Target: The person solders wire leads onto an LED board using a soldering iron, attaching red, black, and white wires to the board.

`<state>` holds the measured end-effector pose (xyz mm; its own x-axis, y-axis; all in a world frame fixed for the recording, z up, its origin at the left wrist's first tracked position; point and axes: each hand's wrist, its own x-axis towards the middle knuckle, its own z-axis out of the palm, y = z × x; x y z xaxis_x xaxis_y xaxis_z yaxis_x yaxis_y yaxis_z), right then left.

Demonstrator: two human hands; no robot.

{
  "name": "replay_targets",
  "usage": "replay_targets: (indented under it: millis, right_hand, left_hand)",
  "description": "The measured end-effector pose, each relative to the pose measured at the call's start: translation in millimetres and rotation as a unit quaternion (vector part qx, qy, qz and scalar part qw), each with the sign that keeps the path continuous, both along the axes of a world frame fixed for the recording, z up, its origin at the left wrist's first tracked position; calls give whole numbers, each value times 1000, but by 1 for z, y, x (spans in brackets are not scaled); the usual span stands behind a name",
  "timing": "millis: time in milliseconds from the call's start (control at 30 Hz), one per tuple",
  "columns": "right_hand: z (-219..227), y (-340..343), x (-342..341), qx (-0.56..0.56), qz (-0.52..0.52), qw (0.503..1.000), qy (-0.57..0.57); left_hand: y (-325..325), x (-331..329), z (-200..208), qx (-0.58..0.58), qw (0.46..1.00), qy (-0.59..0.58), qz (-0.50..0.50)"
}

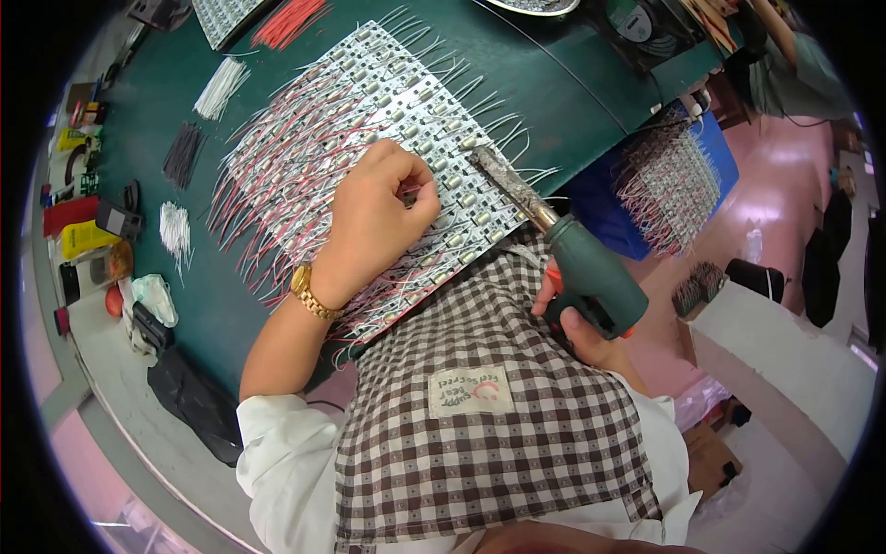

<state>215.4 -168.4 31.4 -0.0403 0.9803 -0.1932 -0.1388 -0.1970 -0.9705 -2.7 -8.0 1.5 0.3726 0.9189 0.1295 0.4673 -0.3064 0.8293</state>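
Observation:
A large panel of white circuit boards (395, 109) lies at a slant before me, with red, white and grey wires standing out along its rows. Over its middle is my left hand (383, 198), thumb and forefinger closed in a pinch; whatever they hold is too small or hidden to make out. My right hand (591, 340) grips a dark green soldering gun (598, 277) with red parts. The gun's metal tip (494, 168) points up and left, reaching over the panel's right side close to a row of components.
Left of the panel lie bundles of red wires (288, 22), white wires (220, 89), black wires (184, 155) and more white wires (174, 231) on the green table (544, 83). A blue bin (724, 152) with wired boards stands at the right. A black fan (637, 26) sits at the back.

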Motion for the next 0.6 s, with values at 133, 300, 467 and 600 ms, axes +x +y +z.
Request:
replay_targets:
  millis: [133,300,467,600]
  right_hand:
    - [-11,-10,3,14,26,999,-29]
    - [-17,-25,3,6,18,999,-51]
    - [-11,-30,-4,-54,-20,998,-25]
    - [-5,-21,-6,-32,1,994,-105]
  left_hand:
    - [-7,3,-1,6,1000,23,-12]
    - [-7,5,-3,40,998,51,-20]
    - [-8,6,-3,65,995,74,-15]
    - [-10,7,-5,78,993,84,-4]
